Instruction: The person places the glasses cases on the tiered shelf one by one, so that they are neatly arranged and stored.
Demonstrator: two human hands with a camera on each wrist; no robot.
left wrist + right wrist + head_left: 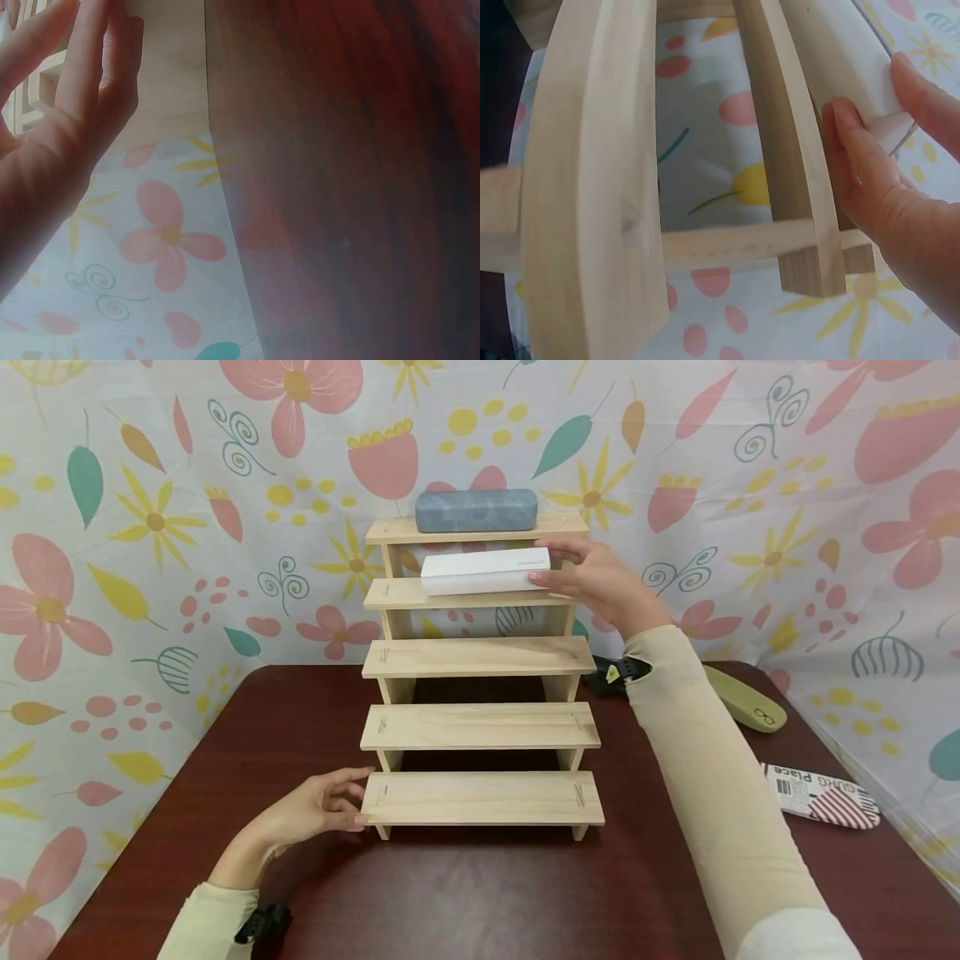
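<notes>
A: Where is the white case [483,575] to be found?

B: At the second tier [396,593] from the top of the wooden rack [480,727], with the blue case [476,512] on the tier above. Whether its weight is borne by the board or by the right hand [600,581] cannot be told.

A: How is it gripped?

B: By its right end only – it is pinched between thumb and fingers, which are set against opposite long sides.

A: Would that be judged enough?

B: For a light thing, probably. The case looks hollow and stiff, so little bending should be expected. The left end is left unsupported by the fingers, though, and could be tipped down if the pinch were loosened. Closer to the middle of the long sides, a better balance would be found.

A: And the surface?

B: It looks smooth, so some slipping should be allowed for. Hard squeezing is best avoided – the walls may be thin, and the contents are not shown.

A: What of the left hand [318,810]?

B: The left end of the bottom tier [480,800] is held between its thumb and bent fingers.
</notes>
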